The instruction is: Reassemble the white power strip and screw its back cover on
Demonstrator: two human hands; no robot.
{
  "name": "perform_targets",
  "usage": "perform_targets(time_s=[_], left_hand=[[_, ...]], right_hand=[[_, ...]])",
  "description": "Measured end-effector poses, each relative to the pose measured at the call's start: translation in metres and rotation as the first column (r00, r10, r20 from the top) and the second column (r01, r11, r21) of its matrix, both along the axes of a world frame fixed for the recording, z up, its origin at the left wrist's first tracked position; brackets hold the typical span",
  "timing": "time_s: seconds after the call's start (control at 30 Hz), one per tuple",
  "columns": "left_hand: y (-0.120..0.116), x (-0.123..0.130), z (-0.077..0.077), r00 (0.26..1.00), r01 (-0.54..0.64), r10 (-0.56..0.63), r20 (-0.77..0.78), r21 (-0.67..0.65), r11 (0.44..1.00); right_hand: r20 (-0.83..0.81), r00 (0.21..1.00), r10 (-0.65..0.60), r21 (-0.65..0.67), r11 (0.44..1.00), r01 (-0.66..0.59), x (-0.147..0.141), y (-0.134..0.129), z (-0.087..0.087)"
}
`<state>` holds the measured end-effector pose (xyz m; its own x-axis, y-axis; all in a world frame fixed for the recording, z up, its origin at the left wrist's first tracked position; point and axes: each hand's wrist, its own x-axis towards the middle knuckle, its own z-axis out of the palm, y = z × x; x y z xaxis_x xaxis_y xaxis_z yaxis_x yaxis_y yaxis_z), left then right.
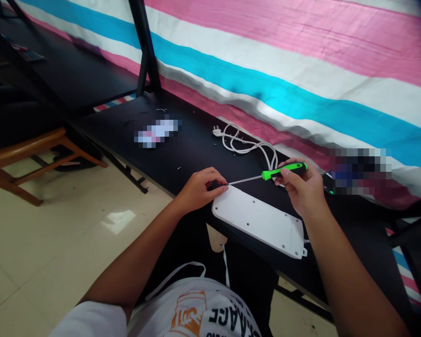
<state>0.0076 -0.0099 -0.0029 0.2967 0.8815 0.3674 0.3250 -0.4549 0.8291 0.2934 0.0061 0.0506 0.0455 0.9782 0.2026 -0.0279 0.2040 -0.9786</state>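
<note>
A screwdriver (284, 171) with a green and black handle is gripped in my right hand (305, 187), its metal shaft pointing left. Under the shaft lies a white power strip (263, 220), its flat side with several small dark screw holes facing up. My left hand (205, 187) is at the strip's far left corner, thumb and forefinger pinched together around the screwdriver's tip. Whatever is between those fingertips is too small to make out. From the strip's right side comes a white cord (245, 145), lying in loops behind it and ending in a plug (216, 131).
The black table (196, 154) carries a blurred-out pale item (156, 132) and a few tiny scattered pieces. Another blurred item (359, 171) is at the right. A striped sheet (284, 84) hangs behind. A wooden chair (31, 154) stands at the left.
</note>
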Motion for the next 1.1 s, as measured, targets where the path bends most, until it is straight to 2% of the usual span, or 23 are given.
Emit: perform_targets(time_s=[0.23,0.37,0.57,1.1], left_hand=[[0.001,0.002,0.0,0.999,-0.022,0.022,-0.034,-0.004,1.0],[0.003,0.002,-0.001,0.999,-0.022,0.02,-0.044,-0.053,0.998],[0.008,0.002,-0.002,0.999,-0.007,0.002,-0.042,-0.126,0.992],[0.004,0.003,0.002,0.998,-0.003,-0.003,-0.057,-0.107,0.994]], right_hand=[[0.044,0.999,-0.006,-0.003,1.0,0.006,0.004,0.003,-0.004],[0.076,0.997,-0.012,0.0,1.0,0.012,0.005,0.004,-0.005],[0.037,0.999,-0.024,-0.041,0.999,0.026,0.006,0.005,-0.005],[0.044,0.999,-0.016,-0.057,0.998,0.018,0.017,0.01,-0.006]])
